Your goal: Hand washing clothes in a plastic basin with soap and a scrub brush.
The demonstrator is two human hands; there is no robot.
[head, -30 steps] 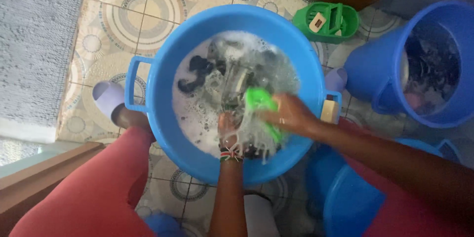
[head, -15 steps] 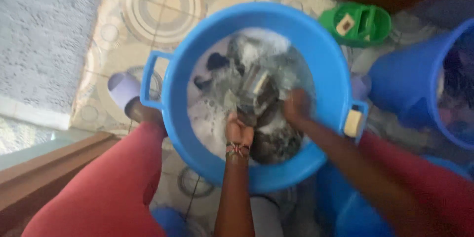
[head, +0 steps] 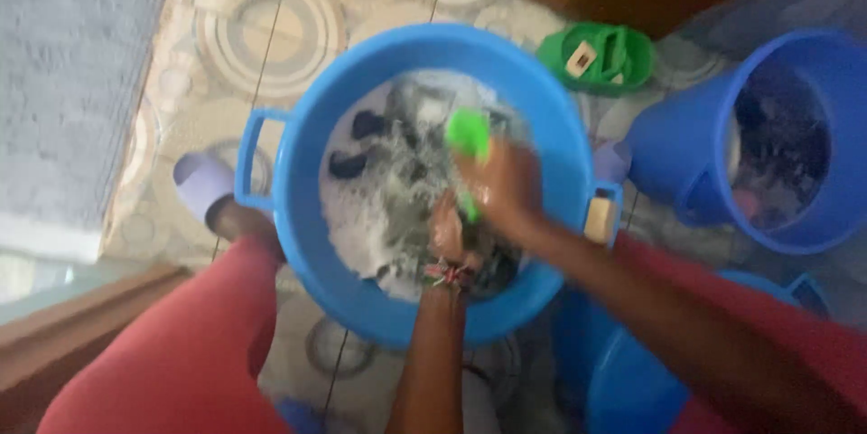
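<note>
While we lean over the blue basin [head: 312, 136], dark wet laundry [head: 397, 190] lies in suds under both hands. Our left hand [head: 445, 233] is clenched on the cloth; just above it, our right hand [head: 506, 183] is closed around a green brush [head: 468, 134].

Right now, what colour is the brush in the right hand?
Bright green brush, seen in the head view.

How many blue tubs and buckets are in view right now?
3: the soapy basin in the middle, a bucket at right holding laundry, and a partly hidden tub at bottom right. Others may be hidden.
</note>
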